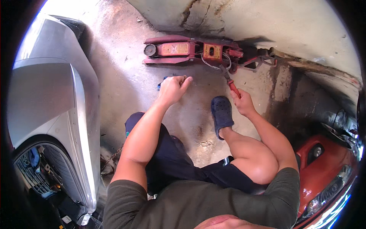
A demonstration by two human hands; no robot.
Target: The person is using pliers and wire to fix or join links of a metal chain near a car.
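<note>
My right hand (243, 103) is closed round the red handle of a hand tool (232, 87). The grey metal head of this tool points away from me, close to a thin pale cable (209, 64) looped on a red floor jack (175, 49). It may be touching the cable; I cannot tell. My left hand (173, 91) hovers over the concrete floor with its fingers curled and the thumb up. A small brownish bit shows by its fingertips, but its kind is unclear. Just left of that hand is a small blue thing (159, 86), partly hidden.
A stained pale wall (259, 19) rises behind the jack. Along the left stands a silver car body (45, 87) with its wheel arch open. An orange-red vehicle (324, 164) is at the lower right. My dark blue clog (222, 112) rests on the floor between my hands.
</note>
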